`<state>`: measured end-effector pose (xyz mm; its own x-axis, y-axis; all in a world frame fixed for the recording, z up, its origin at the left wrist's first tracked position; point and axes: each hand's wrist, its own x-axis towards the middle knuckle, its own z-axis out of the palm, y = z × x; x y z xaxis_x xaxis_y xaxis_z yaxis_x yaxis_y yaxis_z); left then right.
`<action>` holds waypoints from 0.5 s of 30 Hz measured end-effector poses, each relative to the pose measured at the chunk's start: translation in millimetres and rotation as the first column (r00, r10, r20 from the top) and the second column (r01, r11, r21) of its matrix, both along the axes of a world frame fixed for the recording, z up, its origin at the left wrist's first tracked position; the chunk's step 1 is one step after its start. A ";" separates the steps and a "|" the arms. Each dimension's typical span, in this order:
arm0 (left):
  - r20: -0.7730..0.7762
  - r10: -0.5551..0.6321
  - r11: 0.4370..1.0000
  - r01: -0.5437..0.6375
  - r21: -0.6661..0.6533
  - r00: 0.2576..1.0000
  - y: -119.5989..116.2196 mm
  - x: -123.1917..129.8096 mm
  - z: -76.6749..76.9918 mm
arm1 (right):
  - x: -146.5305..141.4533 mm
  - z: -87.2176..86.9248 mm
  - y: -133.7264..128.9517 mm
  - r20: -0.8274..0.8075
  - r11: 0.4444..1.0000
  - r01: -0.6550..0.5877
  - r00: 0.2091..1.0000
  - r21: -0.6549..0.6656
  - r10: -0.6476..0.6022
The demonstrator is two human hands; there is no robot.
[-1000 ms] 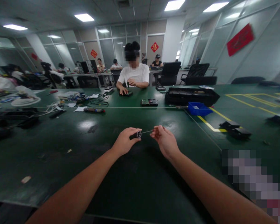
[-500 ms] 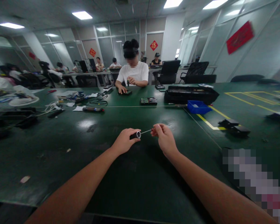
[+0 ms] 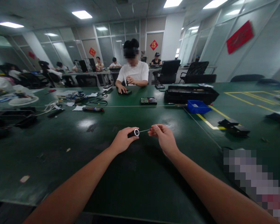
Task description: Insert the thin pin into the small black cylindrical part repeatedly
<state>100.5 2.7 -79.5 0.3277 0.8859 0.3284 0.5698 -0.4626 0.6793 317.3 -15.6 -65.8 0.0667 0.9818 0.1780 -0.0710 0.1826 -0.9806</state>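
Pinching a black cylinder (image 3: 131, 134) between thumb and fingers, the left hand (image 3: 121, 140) is over the green table (image 3: 126, 189). At the cylinder's three o'clock, the right hand (image 3: 165, 137) pinches a thin rod (image 3: 144, 130) that reaches toward the cylinder's ringed end, contact unclear. A blue bin (image 3: 198, 107) sits near two o'clock, a circuit-board unit (image 3: 148, 101) at one.

Office-like electronics workshop, green worktable (image 3: 121, 186), exposed circuit board (image 3: 145, 101), office chairs (image 3: 170, 69), glass partitions (image 3: 105, 47)

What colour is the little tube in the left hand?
That short round tube is black, its end ring whitish, in the head view.
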 end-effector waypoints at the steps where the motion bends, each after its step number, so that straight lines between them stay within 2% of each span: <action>1: 0.006 0.000 1.000 0.000 -0.004 1.000 0.0 -0.2 -0.1 | -0.2 -1.1 1.0 -0.016 1.000 0.002 1.000 -0.014 -0.002; 8: 0.027 -0.017 1.000 0.017 -0.025 0.999 1.2 -1.9 -1.2 | -0.6 -11.2 9.9 -0.158 0.994 -0.002 0.987 -0.110 -0.016; 15: 0.053 -0.027 0.999 0.029 -0.029 0.998 1.0 -1.2 -0.1 | -1.0 -10.3 8.5 -0.116 0.997 0.000 0.993 -0.072 -0.008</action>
